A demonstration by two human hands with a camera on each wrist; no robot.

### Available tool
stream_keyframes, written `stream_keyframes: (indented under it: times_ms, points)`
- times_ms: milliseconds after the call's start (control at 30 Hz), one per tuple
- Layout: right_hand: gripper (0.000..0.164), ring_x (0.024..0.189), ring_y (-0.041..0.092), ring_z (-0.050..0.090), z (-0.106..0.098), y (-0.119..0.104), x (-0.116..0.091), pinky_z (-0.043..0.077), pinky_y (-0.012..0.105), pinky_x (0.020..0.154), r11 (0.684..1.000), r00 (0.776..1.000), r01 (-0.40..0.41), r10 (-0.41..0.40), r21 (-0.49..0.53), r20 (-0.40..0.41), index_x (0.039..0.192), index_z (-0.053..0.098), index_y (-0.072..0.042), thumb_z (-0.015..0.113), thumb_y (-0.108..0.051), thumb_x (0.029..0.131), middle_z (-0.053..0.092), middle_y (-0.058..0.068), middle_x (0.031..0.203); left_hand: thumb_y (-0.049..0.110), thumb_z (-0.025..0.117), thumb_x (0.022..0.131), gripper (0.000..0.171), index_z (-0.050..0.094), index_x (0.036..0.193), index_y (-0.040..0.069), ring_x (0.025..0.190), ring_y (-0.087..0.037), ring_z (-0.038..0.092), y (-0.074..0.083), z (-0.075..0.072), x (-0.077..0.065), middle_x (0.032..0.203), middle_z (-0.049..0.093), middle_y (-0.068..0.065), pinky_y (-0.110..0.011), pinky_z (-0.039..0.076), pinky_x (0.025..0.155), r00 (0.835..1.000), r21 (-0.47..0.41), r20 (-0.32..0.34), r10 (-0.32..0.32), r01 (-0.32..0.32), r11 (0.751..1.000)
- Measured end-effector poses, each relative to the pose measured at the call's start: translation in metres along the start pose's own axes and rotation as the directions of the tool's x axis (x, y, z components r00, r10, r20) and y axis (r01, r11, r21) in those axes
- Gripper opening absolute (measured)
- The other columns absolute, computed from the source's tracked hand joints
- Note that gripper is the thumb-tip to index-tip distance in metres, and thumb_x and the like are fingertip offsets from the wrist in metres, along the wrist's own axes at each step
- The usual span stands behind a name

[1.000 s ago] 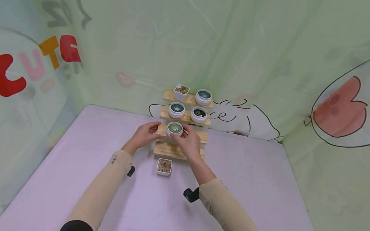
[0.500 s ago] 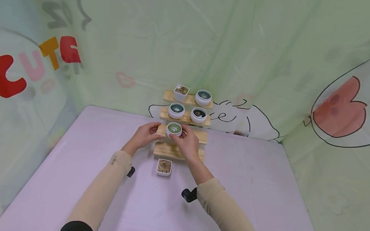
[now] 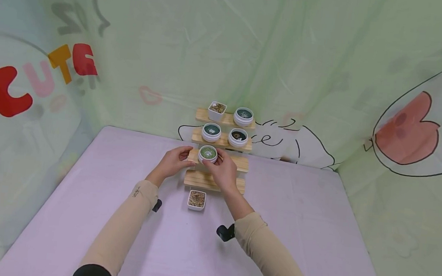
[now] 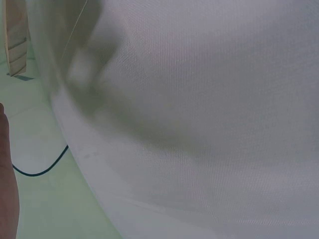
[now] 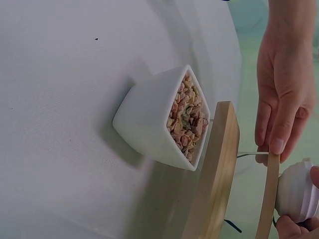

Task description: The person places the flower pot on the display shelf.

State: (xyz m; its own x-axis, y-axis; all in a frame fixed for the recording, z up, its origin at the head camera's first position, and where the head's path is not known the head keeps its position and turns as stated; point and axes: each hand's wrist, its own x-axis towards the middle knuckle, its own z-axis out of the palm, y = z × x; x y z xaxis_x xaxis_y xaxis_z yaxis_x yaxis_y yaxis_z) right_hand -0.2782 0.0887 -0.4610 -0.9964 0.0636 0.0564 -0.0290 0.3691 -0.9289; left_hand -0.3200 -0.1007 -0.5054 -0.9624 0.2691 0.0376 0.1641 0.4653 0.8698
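A small round white pot (image 3: 208,153) with a green, white-flecked top stands at the left part of a wooden shelf board (image 3: 239,162), the second from the bottom of a stepped rack. Thumb and fingers of my right hand (image 3: 224,170) grip this pot from its right side. My left hand (image 3: 171,162) pinches the left end of the same board; in the right wrist view, the left thumb (image 5: 281,132) lies against the board's edge. The left wrist view catches only a strip of hand and mostly pale cloth.
Below the rack's lowest board (image 3: 213,181) stands a square white pot (image 3: 196,200) of small pebbles. Higher boards carry another pebble pot (image 3: 217,110) and round pots, including a dark-topped one (image 3: 238,137). Lilac cloth (image 3: 295,232) covers the table; printed green curtains (image 3: 166,41) hang behind.
The round pot and my right hand have shifted slightly left along the board, mostly in the first half second. My left hand has kept its place on the board's end.
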Motion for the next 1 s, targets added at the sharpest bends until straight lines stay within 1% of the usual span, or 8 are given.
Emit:
stream_keyframes:
  times_ms: [267,433,667,867,1000]
  points:
    - [0.058,0.122,0.029,0.058,0.0007,-0.0030,-0.0001,0.052,0.030,0.098,1.000,1.000,0.022,-0.022,0.003,-0.001,0.132,0.055,0.005,0.080,-0.010,0.082,0.058,0.022,0.131,0.020,0.077,0.086,0.068,0.047,0.141,-0.003,0.125,-0.032,0.055,0.0012,-0.0010,-0.0004,0.139,0.053,-0.021,-0.036,0.048,0.105,1.000,0.000,0.003,-0.005,0.005,1.000]
    - [0.057,0.122,0.029,0.057,0.0018,-0.0035,0.0001,0.052,0.029,0.098,1.000,1.000,0.022,-0.022,0.012,0.004,0.132,0.054,0.005,0.079,-0.009,0.082,0.058,0.022,0.132,0.020,0.077,0.086,0.067,0.046,0.142,-0.003,0.126,-0.032,0.054,0.0021,-0.0008,-0.0006,0.140,0.052,-0.021,-0.035,0.047,0.105,1.000,0.005,0.006,-0.016,0.016,1.000]
    - [0.059,0.124,0.027,0.056,0.0018,-0.0030,-0.0005,0.051,0.028,0.100,1.000,1.000,0.003,-0.003,0.007,0.013,0.134,0.053,0.002,0.079,-0.011,0.083,0.057,0.020,0.134,0.019,0.076,0.086,0.067,0.046,0.142,-0.003,0.126,-0.031,0.054,0.0053,-0.0002,-0.0024,0.140,0.052,-0.021,-0.035,0.047,0.105,1.000,-0.004,0.008,-0.029,0.029,1.000]
    - [0.061,0.127,0.027,0.054,-0.0002,0.0000,-0.0021,0.048,0.029,0.103,0.999,0.999,0.033,-0.033,-0.002,0.028,0.137,0.051,0.001,0.079,-0.010,0.083,0.055,0.020,0.137,0.018,0.076,0.087,0.067,0.046,0.142,-0.004,0.126,-0.032,0.054,0.0068,-0.0004,-0.0036,0.140,0.052,-0.022,-0.035,0.047,0.105,1.000,0.005,0.005,-0.016,0.016,1.000]
    - [0.062,0.128,0.030,0.052,-0.0032,0.0029,-0.0053,0.047,0.031,0.105,0.998,0.998,0.059,-0.058,-0.035,0.027,0.138,0.051,0.002,0.079,-0.011,0.083,0.053,0.021,0.139,0.019,0.076,0.086,0.067,0.047,0.141,-0.004,0.125,-0.032,0.054,0.0072,-0.0006,-0.0040,0.140,0.052,-0.021,-0.035,0.047,0.105,1.000,0.011,0.003,-0.012,0.012,1.000]
